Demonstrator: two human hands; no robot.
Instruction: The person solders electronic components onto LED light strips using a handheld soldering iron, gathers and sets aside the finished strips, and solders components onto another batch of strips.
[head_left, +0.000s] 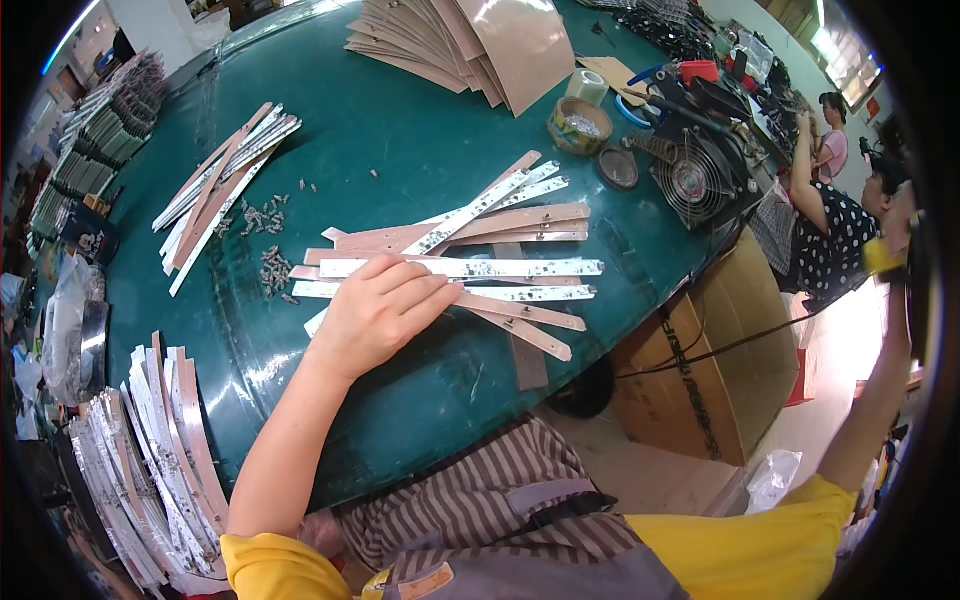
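My left hand (385, 310) lies over a loose pile of long, narrow strips, its fingers together and curled down onto them. Speckled silver-white strips (540, 268) and pinkish-tan strips (520, 308) cross under and beyond it, fanning to the right. Which strips the fingers grip is partly hidden by the hand. Beneath the pile a dark flat bar (527, 362) sticks out toward the table's near edge. My right arm reaches far out to the right, and my right hand (900, 220) is raised near the picture's rim, its fingers unclear. A blurred yellow thing (880, 257) shows beside it.
On the green table (400, 420) lie another strip bundle (225, 190), small grey pieces (272, 270) and pinkish sheets (525, 50). A round tub (580, 125) and a fan (695, 178) stand at right. More strips (150, 460) stack at lower left. A cardboard box (690, 380) and a co-worker (840, 235) are beyond the edge.
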